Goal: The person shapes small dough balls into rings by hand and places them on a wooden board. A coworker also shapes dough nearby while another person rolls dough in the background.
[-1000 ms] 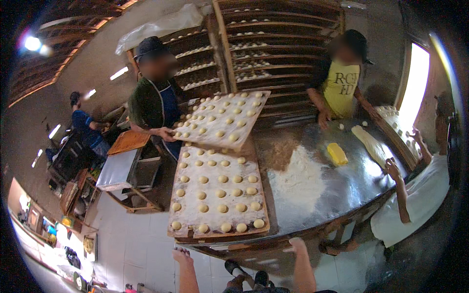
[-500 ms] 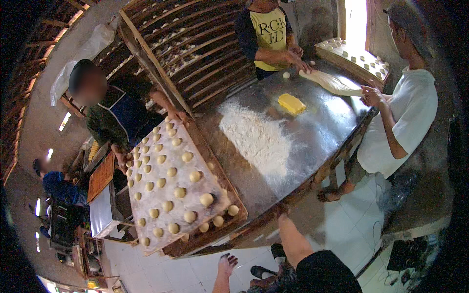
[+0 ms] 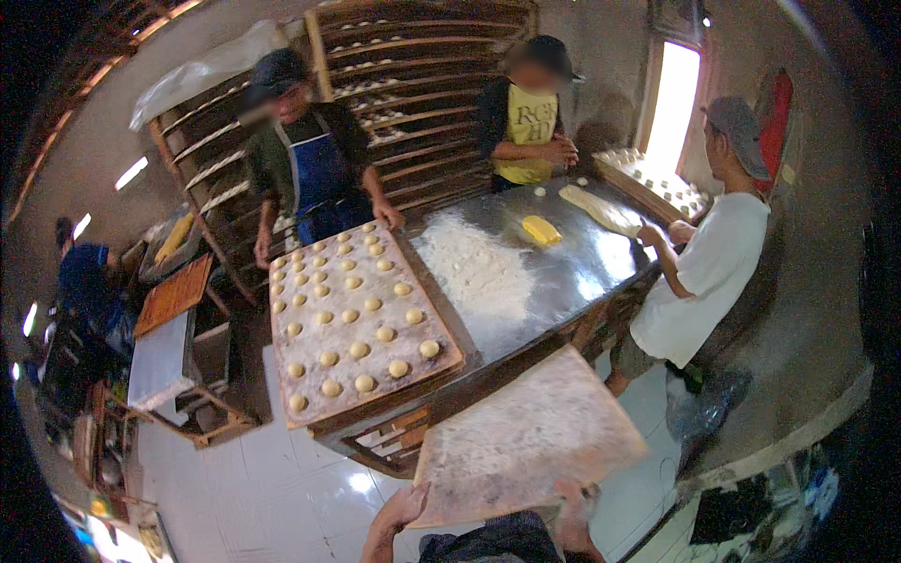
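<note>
A flour-dusted wooden board with no dough on it is held low before me, tilted beside the table's near side. My left hand grips its near left corner, fingers wrapped round the edge. At the near right edge my right hand holds the same board, somewhat blurred. Beyond it, a board of round dough balls lies on the left end of the metal table. A co-worker in a blue apron stands behind that board with one hand at its far corner.
Spread flour and a yellow block of fat lie on the table. A co-worker in a white shirt handles a long dough strip at right. Another in a yellow shirt stands behind. Shelves hold dough pieces.
My hands, bare half a second ago, now hold the floured board. The board of dough balls, tilted earlier, now lies flatter on the table. My view has shifted.
</note>
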{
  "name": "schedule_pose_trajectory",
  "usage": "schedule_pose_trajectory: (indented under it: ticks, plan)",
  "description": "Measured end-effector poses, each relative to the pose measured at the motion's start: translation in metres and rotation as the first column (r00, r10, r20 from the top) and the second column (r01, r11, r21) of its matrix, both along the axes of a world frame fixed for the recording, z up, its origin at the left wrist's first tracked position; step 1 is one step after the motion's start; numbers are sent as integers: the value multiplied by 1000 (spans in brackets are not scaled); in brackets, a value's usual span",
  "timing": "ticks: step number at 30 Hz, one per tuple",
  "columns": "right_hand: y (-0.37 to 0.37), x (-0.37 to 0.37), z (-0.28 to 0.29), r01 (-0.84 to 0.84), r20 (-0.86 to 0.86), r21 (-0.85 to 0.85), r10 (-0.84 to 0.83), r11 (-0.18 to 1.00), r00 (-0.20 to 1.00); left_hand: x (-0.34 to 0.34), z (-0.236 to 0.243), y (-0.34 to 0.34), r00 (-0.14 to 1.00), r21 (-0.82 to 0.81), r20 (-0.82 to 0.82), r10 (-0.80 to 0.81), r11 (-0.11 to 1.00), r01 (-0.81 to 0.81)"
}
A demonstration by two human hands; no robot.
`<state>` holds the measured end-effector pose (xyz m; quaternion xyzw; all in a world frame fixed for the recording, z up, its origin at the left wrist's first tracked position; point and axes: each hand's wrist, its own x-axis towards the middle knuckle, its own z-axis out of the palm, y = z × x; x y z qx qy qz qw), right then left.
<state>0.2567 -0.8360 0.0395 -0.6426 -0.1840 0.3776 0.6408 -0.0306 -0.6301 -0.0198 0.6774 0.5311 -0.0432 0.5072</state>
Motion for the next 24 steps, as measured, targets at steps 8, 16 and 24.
schedule_pose_trajectory:
  ticks: [8, 16, 24]
  plan:
    - [-138, -1, 116, 523, 146, 93, -531, 847, 835, 12, 110, -97, 833, -274, 549, -74, 925, 263]
    - [-110, 15, 170, 506, 182, 287, -565, 813, 805, -5, 176, -57, 652, -57, 754, 83, 997, -60]
    - [109, 39, 119, 58, 127, 288, -99, 956, 987, -100, 155, 71, 690, 264, 655, 308, 762, -591]
